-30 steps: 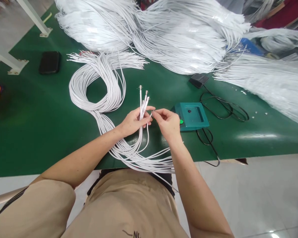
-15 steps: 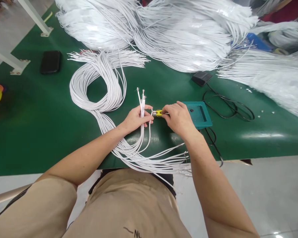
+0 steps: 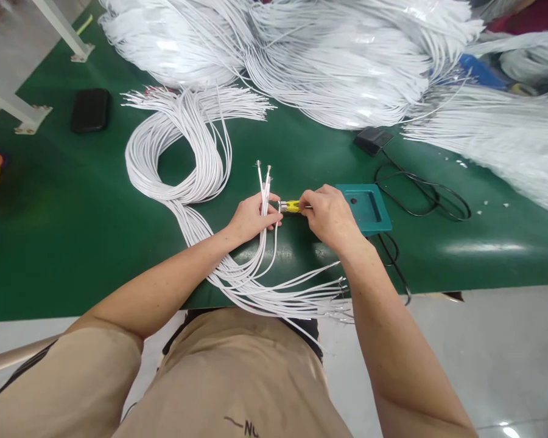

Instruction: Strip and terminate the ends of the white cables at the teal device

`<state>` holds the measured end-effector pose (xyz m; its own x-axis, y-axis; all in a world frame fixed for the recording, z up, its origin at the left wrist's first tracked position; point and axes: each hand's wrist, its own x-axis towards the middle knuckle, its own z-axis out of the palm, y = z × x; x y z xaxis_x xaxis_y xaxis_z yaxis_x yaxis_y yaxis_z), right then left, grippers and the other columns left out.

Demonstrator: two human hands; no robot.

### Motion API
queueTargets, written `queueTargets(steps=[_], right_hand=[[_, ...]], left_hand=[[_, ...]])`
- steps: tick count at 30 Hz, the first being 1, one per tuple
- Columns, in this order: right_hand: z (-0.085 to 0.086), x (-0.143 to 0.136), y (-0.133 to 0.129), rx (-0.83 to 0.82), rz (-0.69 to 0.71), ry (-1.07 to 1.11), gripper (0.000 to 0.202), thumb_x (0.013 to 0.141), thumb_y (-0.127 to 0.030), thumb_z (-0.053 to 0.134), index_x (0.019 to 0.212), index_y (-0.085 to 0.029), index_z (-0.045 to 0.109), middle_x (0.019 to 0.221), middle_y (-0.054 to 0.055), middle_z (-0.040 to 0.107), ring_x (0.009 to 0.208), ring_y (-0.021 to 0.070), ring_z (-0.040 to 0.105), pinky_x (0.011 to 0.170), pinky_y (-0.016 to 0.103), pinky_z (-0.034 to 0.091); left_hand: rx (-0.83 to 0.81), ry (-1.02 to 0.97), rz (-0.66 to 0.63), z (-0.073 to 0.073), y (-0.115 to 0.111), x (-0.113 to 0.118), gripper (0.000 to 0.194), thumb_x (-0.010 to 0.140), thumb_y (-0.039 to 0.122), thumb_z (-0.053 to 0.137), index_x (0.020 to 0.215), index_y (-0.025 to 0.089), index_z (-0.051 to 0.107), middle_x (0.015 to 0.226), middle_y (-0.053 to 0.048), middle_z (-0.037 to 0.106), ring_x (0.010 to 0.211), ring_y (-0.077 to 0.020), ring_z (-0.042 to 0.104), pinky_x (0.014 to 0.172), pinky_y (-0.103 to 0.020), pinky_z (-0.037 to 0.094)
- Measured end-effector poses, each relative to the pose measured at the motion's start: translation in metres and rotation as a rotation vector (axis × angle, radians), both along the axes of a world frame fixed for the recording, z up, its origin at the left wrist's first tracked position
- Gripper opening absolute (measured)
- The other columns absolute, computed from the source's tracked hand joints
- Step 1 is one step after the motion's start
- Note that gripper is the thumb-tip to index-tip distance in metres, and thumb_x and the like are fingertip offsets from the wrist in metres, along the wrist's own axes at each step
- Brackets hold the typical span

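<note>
Green table (image 3: 73, 243), yellow piece (image 3: 293, 206) between hands

Your right hand (image 3: 329, 214) is covering the near end of the small yellow piece (image 3: 293, 206), so its full shape and how your fingertips are gripping it cannot be told. The stripped tips of the white wires (image 3: 263, 182) in your left hand (image 3: 251, 218) are showing too small to read. The big white wire heaps (image 3: 329, 55) are running past the top and right edges.
</note>
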<state>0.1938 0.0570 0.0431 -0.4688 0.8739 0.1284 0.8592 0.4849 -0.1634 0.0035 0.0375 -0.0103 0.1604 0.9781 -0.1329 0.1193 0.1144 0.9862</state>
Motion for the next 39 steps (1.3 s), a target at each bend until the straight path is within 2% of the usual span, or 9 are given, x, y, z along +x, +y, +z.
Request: queueTargets(steps=[5, 8, 13, 15, 18, 21, 27, 32, 39], right_hand=[[-0.006, 0.012, -0.006, 0.251, -0.262, -0.008, 0.032, 0.092, -0.027, 0.046, 0.12, -0.016, 0.057, 0.13, 0.016, 0.058, 0.127, 0.0328, 0.043, 0.11, 0.062, 0.014], [-0.016, 0.018, -0.005, 0.282, -0.387, -0.056, 0.043, 0.095, -0.033, 0.042, 0.133, -0.014, 0.048, 0.14, 0.019, 0.049, 0.134, 0.0355, 0.036, 0.108, 0.066, 0.016], [-0.012, 0.014, -0.007, 0.288, -0.36, -0.026, 0.042, 0.095, -0.034, 0.041, 0.13, -0.014, 0.051, 0.138, 0.018, 0.051, 0.132, 0.0341, 0.039, 0.109, 0.06, 0.021], [-0.003, 0.002, -0.018, 0.263, -0.266, 0.055, 0.038, 0.096, -0.033, 0.041, 0.125, -0.013, 0.055, 0.133, 0.017, 0.055, 0.124, 0.0307, 0.046, 0.105, 0.05, 0.031], [0.005, -0.024, -0.044, 0.123, 0.085, 0.134, 0.031, 0.097, -0.03, 0.038, 0.108, -0.015, 0.064, 0.107, 0.011, 0.068, 0.099, 0.022, 0.057, 0.088, 0.035, 0.042], [0.002, -0.046, -0.074, 0.033, 0.297, -0.017, 0.03, 0.096, -0.021, 0.038, 0.085, -0.016, 0.066, 0.086, 0.01, 0.07, 0.092, 0.0236, 0.057, 0.081, 0.036, 0.04], [0.007, -0.05, -0.098, -0.337, 0.012, -0.18, 0.036, 0.097, -0.032, 0.038, 0.084, -0.018, 0.068, 0.07, 0.01, 0.069, 0.071, 0.0227, 0.062, 0.065, 0.032, 0.037], [0.018, -0.05, -0.077, -0.447, -0.253, 0.247, 0.029, 0.094, -0.038, 0.043, 0.086, -0.023, 0.067, 0.077, 0.003, 0.071, 0.066, 0.0169, 0.062, 0.064, 0.027, 0.039], [-0.002, -0.052, -0.063, -0.482, -0.361, 0.602, 0.018, 0.081, -0.035, 0.057, 0.07, -0.021, 0.062, 0.066, -0.001, 0.068, 0.058, 0.0135, 0.058, 0.061, 0.025, 0.039]], left_hand=[[-0.019, -0.002, -0.029, -0.004, 0.002, -0.002, 0.042, 0.071, 0.023, 0.071, 0.11, 0.016, 0.058, 0.075, -0.004, 0.073, 0.06, -0.0148, 0.067, 0.061, -0.027, 0.055], [-0.033, -0.006, -0.038, -0.002, 0.002, -0.004, 0.042, 0.07, 0.023, 0.072, 0.11, 0.016, 0.058, 0.075, -0.004, 0.073, 0.061, -0.0152, 0.067, 0.063, -0.028, 0.055], [-0.038, -0.055, -0.026, 0.005, -0.002, -0.011, 0.055, 0.07, 0.025, 0.074, 0.12, 0.014, 0.056, 0.076, -0.004, 0.071, 0.061, -0.0131, 0.065, 0.063, -0.026, 0.053], [-0.045, -0.095, -0.034, 0.007, -0.003, -0.013, 0.053, 0.071, 0.027, 0.074, 0.119, 0.013, 0.059, 0.077, -0.003, 0.07, 0.065, -0.0131, 0.065, 0.063, -0.025, 0.051], [-0.07, -0.171, -0.048, 0.009, -0.004, -0.016, 0.039, 0.068, 0.031, 0.077, 0.101, 0.012, 0.066, 0.079, -0.003, 0.068, 0.066, -0.0122, 0.062, 0.062, -0.024, 0.049], [-0.076, -0.213, -0.072, 0.011, -0.005, -0.017, 0.037, 0.065, 0.032, 0.079, 0.094, 0.013, 0.066, 0.082, -0.003, 0.067, 0.07, -0.0118, 0.062, 0.068, -0.025, 0.048], [-0.133, -0.223, -0.2, 0.021, -0.007, -0.022, 0.04, 0.07, 0.034, 0.077, 0.102, 0.014, 0.066, 0.099, -0.008, 0.067, 0.087, -0.0165, 0.063, 0.077, -0.03, 0.048], [-0.138, -0.29, -0.28, 0.02, -0.007, -0.025, 0.045, 0.077, 0.037, 0.072, 0.115, 0.014, 0.064, 0.097, -0.007, 0.067, 0.088, -0.016, 0.063, 0.083, -0.032, 0.048], [-0.295, -0.481, -0.264, 0.021, -0.004, -0.028, 0.036, 0.076, 0.031, 0.074, 0.106, 0.013, 0.066, 0.096, -0.008, 0.07, 0.088, -0.0163, 0.066, 0.086, -0.033, 0.051]])
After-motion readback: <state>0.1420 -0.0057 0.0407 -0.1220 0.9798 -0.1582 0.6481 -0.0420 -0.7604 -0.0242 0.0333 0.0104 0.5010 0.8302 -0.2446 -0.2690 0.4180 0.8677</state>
